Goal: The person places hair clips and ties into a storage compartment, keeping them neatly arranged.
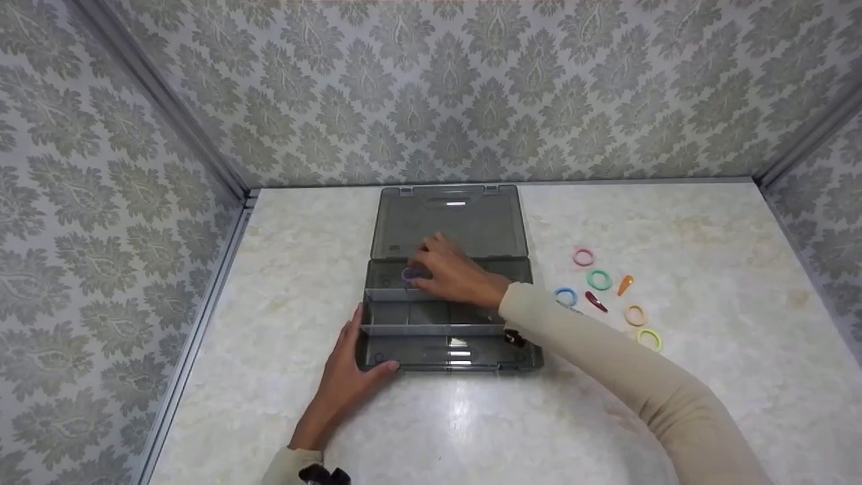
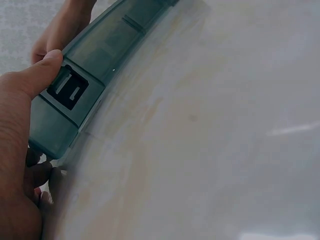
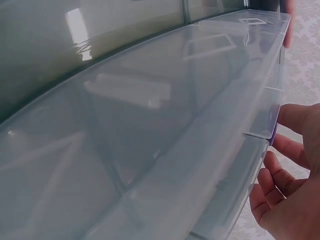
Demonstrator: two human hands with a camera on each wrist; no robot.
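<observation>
A smoky grey plastic organizer box [image 1: 448,350] lies with its lid [image 1: 448,225] folded back, showing long compartments between pale dividers. My left hand [image 1: 350,377] grips the box's front left corner, thumb on the front wall and fingers along the left side. The thumb [image 2: 50,62] presses beside a dark rectangular latch slot [image 2: 68,86] in the left wrist view. Over the rear compartment, my right hand [image 1: 454,273] pinches a purple hair tie [image 1: 408,274] between thumb and finger. In the right wrist view a sliver of the purple hair tie [image 3: 273,135] shows at the fingertips.
Right of the box lie pink [image 1: 584,256], green [image 1: 599,280], blue [image 1: 566,296], light orange [image 1: 635,315] and lime [image 1: 649,339] hair ties. Among them are an orange hair clip [image 1: 625,285] and a dark red hair clip [image 1: 596,302]. Patterned walls [image 1: 451,94] border the table.
</observation>
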